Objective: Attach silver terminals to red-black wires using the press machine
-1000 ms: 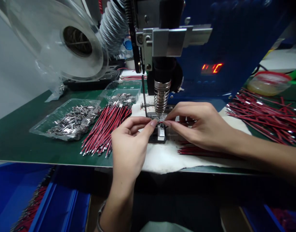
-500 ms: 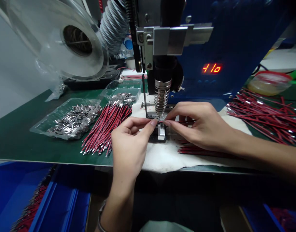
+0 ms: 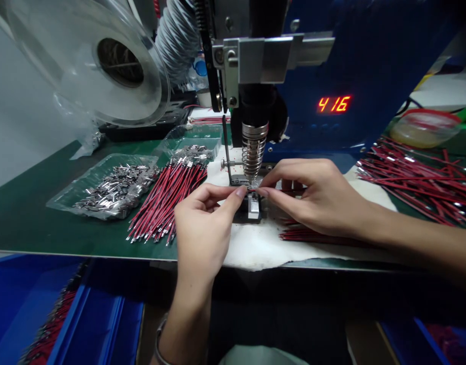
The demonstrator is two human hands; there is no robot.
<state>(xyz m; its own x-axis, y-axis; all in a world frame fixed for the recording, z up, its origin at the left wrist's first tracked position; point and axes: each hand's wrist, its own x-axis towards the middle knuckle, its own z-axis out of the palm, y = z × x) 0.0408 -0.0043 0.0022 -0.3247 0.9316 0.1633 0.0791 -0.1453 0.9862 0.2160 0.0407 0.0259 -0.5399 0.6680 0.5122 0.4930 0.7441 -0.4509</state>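
Observation:
My left hand (image 3: 204, 223) and my right hand (image 3: 312, 195) meet fingertip to fingertip just under the spring-wrapped machine head (image 3: 254, 147), over a small metal fixture (image 3: 251, 209). Both hands are pinched shut on a small piece, apparently a red wire end with a metal part, too small to name with certainty. A bundle of red-and-black wires (image 3: 166, 200) lies left of my left hand. More red wires (image 3: 312, 235) lie under my right wrist on the white cloth (image 3: 256, 248).
A clear bag of small metal terminals (image 3: 111, 187) lies at the left on the green mat (image 3: 28, 218). A large clear reel (image 3: 100, 61) stands behind it. The blue machine shows a red display (image 3: 334, 104). A wire heap (image 3: 419, 182) lies right. Blue bins (image 3: 88, 324) sit below.
The hands have stayed pinched at the fixture with hardly any movement. The red display digits have changed and now read 416.

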